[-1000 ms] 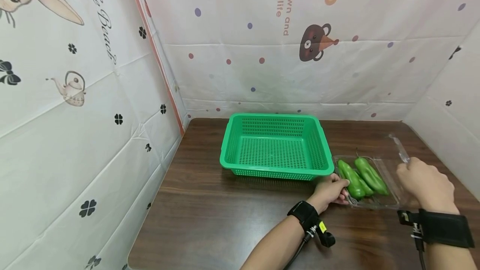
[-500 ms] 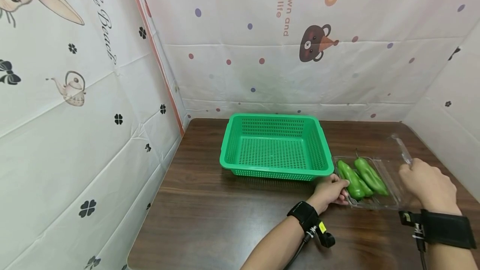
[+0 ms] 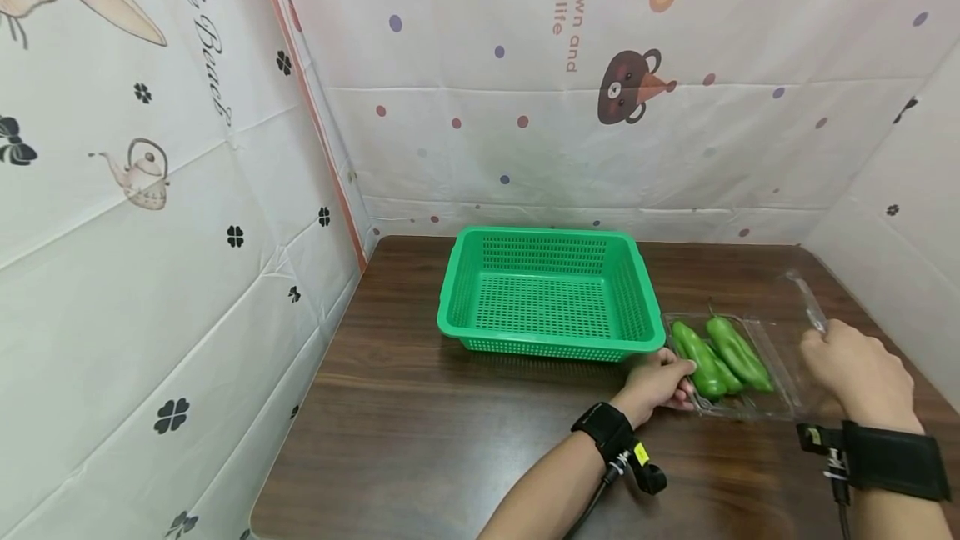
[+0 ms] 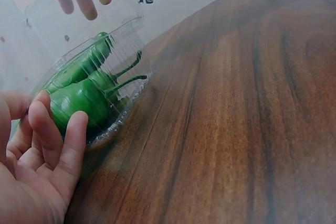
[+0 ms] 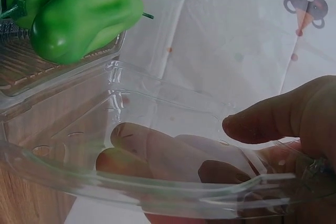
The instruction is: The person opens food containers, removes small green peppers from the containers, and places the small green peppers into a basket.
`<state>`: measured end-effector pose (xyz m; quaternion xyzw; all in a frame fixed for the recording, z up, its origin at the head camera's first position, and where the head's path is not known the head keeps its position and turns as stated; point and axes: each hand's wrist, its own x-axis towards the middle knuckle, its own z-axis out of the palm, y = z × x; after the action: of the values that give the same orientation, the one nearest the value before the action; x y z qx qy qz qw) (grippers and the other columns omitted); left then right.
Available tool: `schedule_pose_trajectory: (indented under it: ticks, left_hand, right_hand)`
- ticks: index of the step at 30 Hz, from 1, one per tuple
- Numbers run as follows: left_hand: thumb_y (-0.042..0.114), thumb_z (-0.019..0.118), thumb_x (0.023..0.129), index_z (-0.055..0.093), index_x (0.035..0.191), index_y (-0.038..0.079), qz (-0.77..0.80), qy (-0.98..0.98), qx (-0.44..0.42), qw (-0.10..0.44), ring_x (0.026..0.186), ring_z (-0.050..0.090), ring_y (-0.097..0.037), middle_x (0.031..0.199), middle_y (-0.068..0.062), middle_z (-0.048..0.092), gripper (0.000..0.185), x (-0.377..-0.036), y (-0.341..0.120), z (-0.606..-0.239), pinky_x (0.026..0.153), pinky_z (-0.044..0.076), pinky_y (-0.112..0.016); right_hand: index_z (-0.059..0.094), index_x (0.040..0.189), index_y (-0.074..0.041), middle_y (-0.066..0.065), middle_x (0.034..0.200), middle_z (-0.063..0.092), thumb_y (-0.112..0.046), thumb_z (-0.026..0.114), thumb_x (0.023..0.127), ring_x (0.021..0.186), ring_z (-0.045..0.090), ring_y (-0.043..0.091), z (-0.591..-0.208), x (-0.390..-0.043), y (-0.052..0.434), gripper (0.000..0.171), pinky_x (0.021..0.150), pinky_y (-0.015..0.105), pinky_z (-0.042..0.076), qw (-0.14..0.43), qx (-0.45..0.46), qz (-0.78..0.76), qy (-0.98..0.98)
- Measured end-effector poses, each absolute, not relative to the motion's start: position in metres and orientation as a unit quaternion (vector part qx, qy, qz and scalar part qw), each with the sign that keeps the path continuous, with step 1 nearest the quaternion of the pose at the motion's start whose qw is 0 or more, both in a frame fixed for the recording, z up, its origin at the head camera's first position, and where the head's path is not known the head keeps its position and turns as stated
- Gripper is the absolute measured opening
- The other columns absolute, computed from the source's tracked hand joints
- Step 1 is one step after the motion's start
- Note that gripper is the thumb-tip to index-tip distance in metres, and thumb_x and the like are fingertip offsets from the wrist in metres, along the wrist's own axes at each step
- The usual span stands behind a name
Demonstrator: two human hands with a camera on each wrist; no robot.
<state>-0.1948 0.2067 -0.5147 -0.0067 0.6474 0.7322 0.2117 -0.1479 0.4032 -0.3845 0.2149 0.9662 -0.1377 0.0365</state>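
Note:
Green peppers (image 3: 738,352) lie in the base of a clear plastic clamshell container (image 3: 750,415) on the table's right side. My left hand (image 3: 662,380) grips the container's left edge, thumb on top by a pepper and the other fingers curled at the outer side. The hinged lid (image 5: 173,103) stands swung up and over to the right. My right hand (image 3: 861,373) holds the lid at its outer edge; in the right wrist view its thumb is on the near side and its fingers show through the plastic behind. Stems (image 4: 126,80) stick out toward the container's end in the left wrist view.
An upright green plastic basket (image 3: 543,302) with slotted walls stands just left of the container, its rim close to my left hand. A dark wood-grain table (image 3: 420,440) lies under everything. Printed white sheets (image 3: 487,148) hang at the back and both sides.
My right hand has shifted slightly to the right with the lid in it. The left hand, peppers and basket look unmoved.

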Motion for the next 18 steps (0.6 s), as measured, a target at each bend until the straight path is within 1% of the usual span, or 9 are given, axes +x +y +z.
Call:
schedule_pose_trajectory:
  ticks: [3, 7, 9, 11, 14, 16, 18]
  left_hand:
    - [0.019, 0.070, 0.095, 0.058, 0.077, 0.014, 0.731, 0.648, -0.004, 0.213, 0.044, 0.047, -0.009, 0.056, 0.000, 0.055, 0.022, -0.1947, 0.2061, -0.5148, 0.055, 0.059, -0.036]
    - [0.020, 0.069, 0.096, 0.058, 0.077, 0.015, 0.729, 0.648, 0.001, 0.220, 0.045, 0.047, -0.010, 0.057, 0.000, 0.056, 0.022, -0.1952, 0.2041, -0.5150, 0.054, 0.058, -0.034]
    - [0.021, 0.069, 0.096, 0.058, 0.078, 0.014, 0.729, 0.648, 0.002, 0.221, 0.045, 0.048, -0.010, 0.058, 0.000, 0.056, 0.022, -0.1950, 0.2032, -0.5149, 0.055, 0.058, -0.034]
    - [0.021, 0.069, 0.096, 0.059, 0.078, 0.014, 0.728, 0.649, 0.003, 0.220, 0.046, 0.048, -0.010, 0.058, 0.000, 0.056, 0.022, -0.1945, 0.2027, -0.5147, 0.055, 0.058, -0.034]
    - [0.020, 0.069, 0.096, 0.059, 0.079, 0.013, 0.729, 0.649, 0.006, 0.217, 0.046, 0.048, -0.010, 0.058, -0.001, 0.056, 0.021, -0.1934, 0.2024, -0.5139, 0.056, 0.059, -0.036]
    - [0.020, 0.069, 0.096, 0.059, 0.079, 0.013, 0.729, 0.650, 0.007, 0.216, 0.046, 0.048, -0.010, 0.059, -0.001, 0.056, 0.021, -0.1930, 0.2026, -0.5135, 0.057, 0.059, -0.037]
    - [0.020, 0.069, 0.096, 0.059, 0.079, 0.013, 0.729, 0.650, 0.008, 0.215, 0.046, 0.048, -0.010, 0.058, 0.000, 0.056, 0.021, -0.1927, 0.2030, -0.5134, 0.057, 0.059, -0.037]
  right_hand:
    - [0.036, 0.128, 0.023, 0.044, 0.106, 0.054, -0.024, 0.027, 0.103, 0.091, 0.057, 0.059, -0.3840, -0.1479, 0.4027, 0.054, 0.069, 0.062, 0.045, 0.038, 0.218, -0.139, 0.965]
    - [0.034, 0.137, 0.022, 0.046, 0.112, 0.052, -0.025, 0.027, 0.103, 0.087, 0.061, 0.055, -0.3847, -0.1479, 0.4033, 0.058, 0.072, 0.064, 0.046, 0.049, 0.218, -0.141, 0.965]
    - [0.032, 0.138, 0.023, 0.047, 0.115, 0.052, -0.025, 0.027, 0.103, 0.086, 0.062, 0.055, -0.3853, -0.1480, 0.4046, 0.060, 0.072, 0.065, 0.046, 0.051, 0.216, -0.142, 0.965]
    - [0.034, 0.137, 0.022, 0.047, 0.112, 0.052, -0.025, 0.027, 0.103, 0.084, 0.062, 0.054, -0.3861, -0.1480, 0.4059, 0.059, 0.071, 0.064, 0.046, 0.050, 0.213, -0.144, 0.965]
    - [0.036, 0.129, 0.023, 0.045, 0.106, 0.056, -0.024, 0.027, 0.102, 0.080, 0.063, 0.051, -0.3869, -0.1469, 0.4073, 0.055, 0.065, 0.060, 0.046, 0.041, 0.210, -0.147, 0.966]
    - [0.035, 0.128, 0.023, 0.044, 0.104, 0.057, -0.023, 0.027, 0.102, 0.075, 0.064, 0.047, -0.3870, -0.1460, 0.4073, 0.054, 0.063, 0.058, 0.046, 0.039, 0.209, -0.150, 0.965]
    - [0.034, 0.130, 0.024, 0.044, 0.105, 0.057, -0.023, 0.026, 0.103, 0.075, 0.064, 0.048, -0.3865, -0.1452, 0.4066, 0.055, 0.063, 0.058, 0.047, 0.037, 0.210, -0.150, 0.965]
